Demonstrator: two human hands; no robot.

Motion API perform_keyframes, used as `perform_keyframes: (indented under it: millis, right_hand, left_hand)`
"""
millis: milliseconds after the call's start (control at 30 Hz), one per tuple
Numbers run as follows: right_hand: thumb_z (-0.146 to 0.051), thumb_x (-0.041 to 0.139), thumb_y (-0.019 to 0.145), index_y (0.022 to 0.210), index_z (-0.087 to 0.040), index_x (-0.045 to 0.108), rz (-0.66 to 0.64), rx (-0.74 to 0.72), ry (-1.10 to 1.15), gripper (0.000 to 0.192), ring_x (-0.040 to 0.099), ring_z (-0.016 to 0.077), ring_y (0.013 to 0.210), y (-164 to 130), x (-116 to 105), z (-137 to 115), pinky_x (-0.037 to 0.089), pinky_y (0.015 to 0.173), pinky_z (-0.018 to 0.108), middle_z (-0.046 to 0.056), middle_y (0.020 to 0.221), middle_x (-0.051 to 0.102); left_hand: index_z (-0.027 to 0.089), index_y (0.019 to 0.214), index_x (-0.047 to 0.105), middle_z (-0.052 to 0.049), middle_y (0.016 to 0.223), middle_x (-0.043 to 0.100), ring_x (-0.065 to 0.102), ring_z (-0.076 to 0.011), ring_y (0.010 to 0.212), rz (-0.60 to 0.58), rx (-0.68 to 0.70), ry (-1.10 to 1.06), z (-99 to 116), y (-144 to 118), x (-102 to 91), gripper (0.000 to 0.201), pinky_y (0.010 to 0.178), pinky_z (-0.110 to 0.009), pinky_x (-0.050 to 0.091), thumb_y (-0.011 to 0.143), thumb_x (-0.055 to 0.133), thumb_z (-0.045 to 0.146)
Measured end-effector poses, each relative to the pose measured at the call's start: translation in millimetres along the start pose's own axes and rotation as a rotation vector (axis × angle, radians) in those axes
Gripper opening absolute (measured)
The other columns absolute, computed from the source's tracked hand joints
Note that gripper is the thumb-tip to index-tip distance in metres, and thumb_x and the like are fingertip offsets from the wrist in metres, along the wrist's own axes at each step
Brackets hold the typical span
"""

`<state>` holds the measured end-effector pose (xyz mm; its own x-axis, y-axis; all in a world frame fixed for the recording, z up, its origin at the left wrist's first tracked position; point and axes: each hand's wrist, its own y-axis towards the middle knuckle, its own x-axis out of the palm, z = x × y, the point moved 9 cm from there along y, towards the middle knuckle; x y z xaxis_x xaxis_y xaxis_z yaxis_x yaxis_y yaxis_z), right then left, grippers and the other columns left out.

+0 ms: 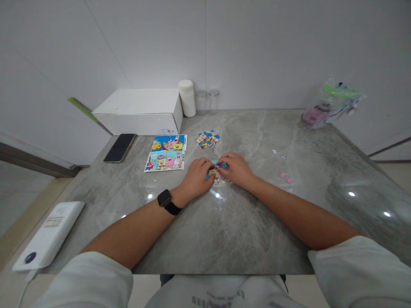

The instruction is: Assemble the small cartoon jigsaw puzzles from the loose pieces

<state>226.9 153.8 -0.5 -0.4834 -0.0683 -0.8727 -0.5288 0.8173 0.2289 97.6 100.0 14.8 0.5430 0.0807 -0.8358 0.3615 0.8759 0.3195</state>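
Note:
A small, partly joined cartoon jigsaw puzzle (219, 175) lies flat on the grey marble table (224, 226). My left hand (196, 174), with a black watch on its wrist, rests on the puzzle's left side. My right hand (236, 168) covers its right side, fingertips pinching pieces at the top edge. Both hands hide much of the puzzle. A heap of loose puzzle pieces (207, 139) sits just beyond the hands. Two cartoon picture cards (167, 153) lie to the left of the hands.
A white box (141, 110), a white cylinder (187, 98) and two clear jars (207, 101) stand at the back. A phone (120, 148) lies left. A white device (48, 235) rests at the near left edge. A plastic bag (330, 102) sits back right. Stray pieces (285, 176) lie right.

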Motion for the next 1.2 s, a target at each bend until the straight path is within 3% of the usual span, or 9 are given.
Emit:
perform_keyframes:
  millis: [233,567,1200]
  right_hand:
    - [-0.030,0.077,0.089,0.110,-0.023,0.078,0.005,-0.010,0.005,0.022,0.064,0.0270,0.110,-0.3,-0.7,2.3,0.046,0.101,0.040,0.008,0.115,0.073]
    - [-0.023,0.073,0.090,0.102,-0.023,0.079,0.040,-0.096,0.061,0.013,0.066,0.0250,0.107,-7.3,-11.2,0.0,0.048,0.101,0.039,0.008,0.111,0.073]
    - [-0.023,0.071,0.094,0.106,-0.026,0.083,0.048,-0.166,-0.032,0.018,0.066,0.0255,0.108,-12.3,-11.7,-6.4,0.046,0.098,0.041,0.008,0.115,0.074]
  left_hand:
    - [0.019,0.114,0.068,-0.012,0.122,0.067,0.062,-0.0281,0.116,0.002,0.017,0.002,2.1,-1.3,-0.6,0.020,0.107,-0.048,0.050,0.095,0.065,0.025]
    - [0.019,0.120,0.061,-0.011,0.120,0.067,0.061,-0.0290,0.114,-0.011,-0.011,0.021,1.3,-1.8,-1.3,0.028,0.104,-0.048,0.051,0.093,0.066,0.024]
    - [0.020,0.120,0.071,-0.012,0.123,0.066,0.062,-0.0282,0.117,0.013,0.057,0.037,0.3,-3.1,2.0,0.026,0.106,-0.048,0.051,0.096,0.065,0.026]
